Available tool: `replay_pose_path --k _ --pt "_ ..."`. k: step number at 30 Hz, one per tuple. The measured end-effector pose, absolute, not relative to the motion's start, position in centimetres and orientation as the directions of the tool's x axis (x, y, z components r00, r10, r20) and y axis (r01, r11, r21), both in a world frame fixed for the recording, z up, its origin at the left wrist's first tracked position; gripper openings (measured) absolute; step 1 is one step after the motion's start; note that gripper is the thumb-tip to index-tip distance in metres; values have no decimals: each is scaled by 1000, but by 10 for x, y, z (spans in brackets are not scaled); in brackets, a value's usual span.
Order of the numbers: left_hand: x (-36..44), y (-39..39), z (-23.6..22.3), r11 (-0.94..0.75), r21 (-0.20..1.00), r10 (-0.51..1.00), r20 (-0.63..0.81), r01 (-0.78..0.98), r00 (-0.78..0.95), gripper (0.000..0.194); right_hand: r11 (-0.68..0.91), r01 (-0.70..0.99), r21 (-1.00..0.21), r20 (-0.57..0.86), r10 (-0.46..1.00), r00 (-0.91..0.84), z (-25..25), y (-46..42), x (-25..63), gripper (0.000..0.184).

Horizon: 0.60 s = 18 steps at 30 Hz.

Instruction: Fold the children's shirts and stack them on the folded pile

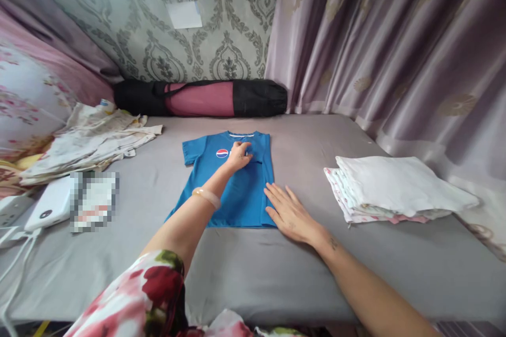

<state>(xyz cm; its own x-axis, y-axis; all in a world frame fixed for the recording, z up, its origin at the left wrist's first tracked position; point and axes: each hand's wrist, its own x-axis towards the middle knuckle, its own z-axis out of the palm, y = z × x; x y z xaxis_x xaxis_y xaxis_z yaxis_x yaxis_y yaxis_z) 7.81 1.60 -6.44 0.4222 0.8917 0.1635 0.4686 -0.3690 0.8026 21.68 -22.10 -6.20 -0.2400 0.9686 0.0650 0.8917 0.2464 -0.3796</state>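
Blue T-shirt [237, 200]: one side turned in, both my hands on it

And it's face up in the middle of the grey sheet [308, 158], collar [242, 136] away from me, hem towards me; the sleeve [193, 151] on my left lies out, while the side on my right looks folded inward; here's my left hand [239, 156] up on the chest, just beside the round logo [222, 153], fingers curled, though whether they pinch cloth I can't tell; down at the right edge, my right hand [290, 216] lies palm down, fingers spread, their tips at the shirt's side; that's the anchor, and I'd want it light but firm, enough to stop the layers sliding without dragging the hem askew; up top, the touch to use is a gentle one, easing that short crease by my left fingertips outwards, never tugging the collar; the real test is the turned-in edge, one even line from shoulder to hem, both layers lying flat
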Motion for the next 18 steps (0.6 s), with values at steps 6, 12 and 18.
replay_pose_path --k 6,12,18 --pt "48 -50 -58 -671 645 622 222 365 751 27 224 850 -476 39 972 -234 -48 -194 230 45" --pt "31 -117 -52 -771 563 435 126 297 892 26 -68 762 -644 40 992 122 -52 -82 262 32" --pt "31 -128 -70 -723 587 566 200 365 800 28 -247 845 -474 62 948 312 -63 11 283 36"
